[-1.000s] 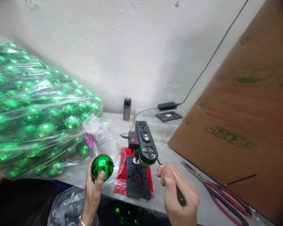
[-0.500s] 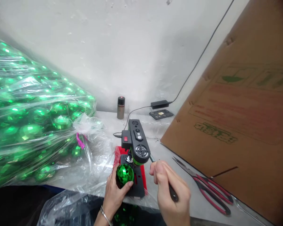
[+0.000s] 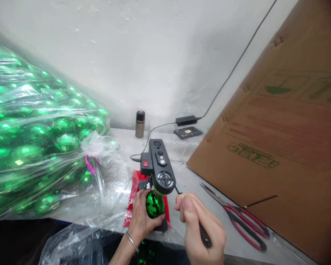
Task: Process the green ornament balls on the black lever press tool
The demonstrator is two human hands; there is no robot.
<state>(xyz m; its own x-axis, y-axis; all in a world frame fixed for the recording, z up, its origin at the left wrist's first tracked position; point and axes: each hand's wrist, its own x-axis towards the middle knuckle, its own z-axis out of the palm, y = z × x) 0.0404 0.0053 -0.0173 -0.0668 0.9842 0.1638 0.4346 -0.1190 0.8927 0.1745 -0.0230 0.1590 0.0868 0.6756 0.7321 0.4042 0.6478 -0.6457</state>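
A shiny green mirrored ball [image 3: 155, 206] sits in my left hand [image 3: 142, 215], its fingers curled around the left side and the thumb at the lower right. The ball is below the front end of a black bench drill press [image 3: 162, 165], which partly covers its top. My right hand [image 3: 202, 228] is wrapped round the black-gripped lever [image 3: 205, 236] at the machine's right side. Under the machine's black base lies a red tray [image 3: 136, 189]. Where the drill tip meets the ball is hidden.
Clear plastic bags of green balls [image 3: 41, 147] fill the left. Red-and-black scissors [image 3: 238, 217] lie on the right beside a leaning cardboard box [image 3: 259, 140]. Behind the machine are a dark-capped bottle [image 3: 140, 124], a black power adapter [image 3: 186, 120] and a phone [image 3: 188, 132].
My left hand has moved the ball rightward, from beside the machine's front end to underneath it. My right hand keeps its hold on the lever, slightly lower in view.
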